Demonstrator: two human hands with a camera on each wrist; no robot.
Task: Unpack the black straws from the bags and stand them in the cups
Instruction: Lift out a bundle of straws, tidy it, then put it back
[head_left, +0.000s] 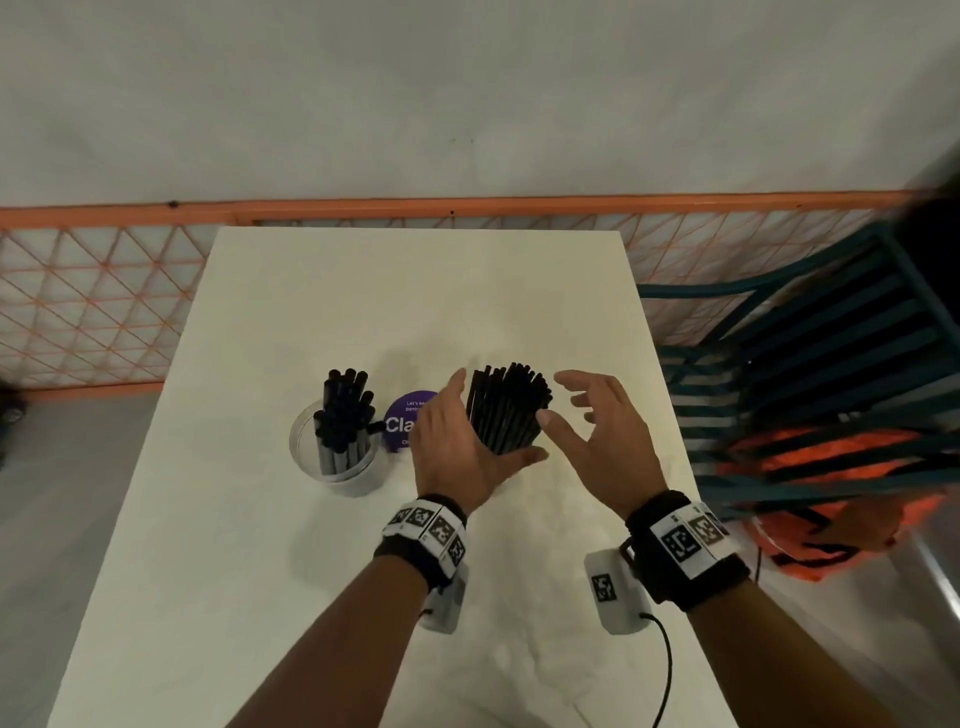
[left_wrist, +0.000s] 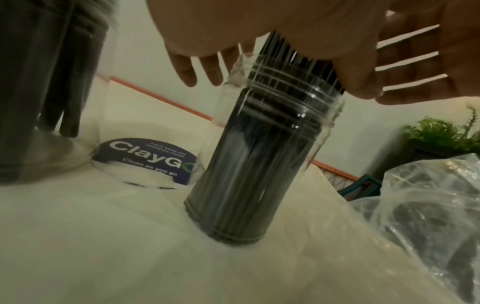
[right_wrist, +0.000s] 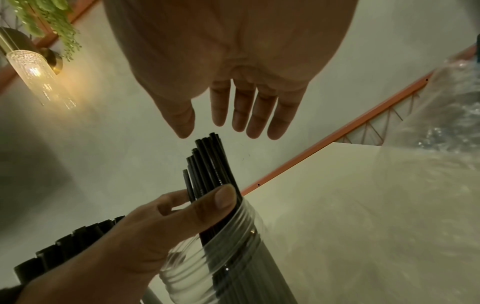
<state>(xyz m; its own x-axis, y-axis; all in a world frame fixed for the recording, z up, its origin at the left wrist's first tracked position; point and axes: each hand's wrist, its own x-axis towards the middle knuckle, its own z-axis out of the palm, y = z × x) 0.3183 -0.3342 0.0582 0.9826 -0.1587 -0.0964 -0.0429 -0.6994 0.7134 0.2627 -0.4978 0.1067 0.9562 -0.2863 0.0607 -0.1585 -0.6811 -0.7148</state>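
The left hand (head_left: 457, 447) is cradling the straws (head_left: 506, 408) standing in the clear cup (left_wrist: 262, 156) mid-worktop (head_left: 415, 291), thumb and fingers half-curled against the bundle above the rim. The right hand (head_left: 597, 436) is hovering just beside, fingers spread, holding nothing. A second cup (head_left: 335, 452) is sitting left, filled. The straws are looking light, stiff and slippery (prone to fanning); gathering them near mid-length seems wisest.

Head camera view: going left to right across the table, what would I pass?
Clear cup of black straws → purple round sticker → left hand → the second bunch of black straws → right hand. Off the table's right edge comes a dark green slatted chair.
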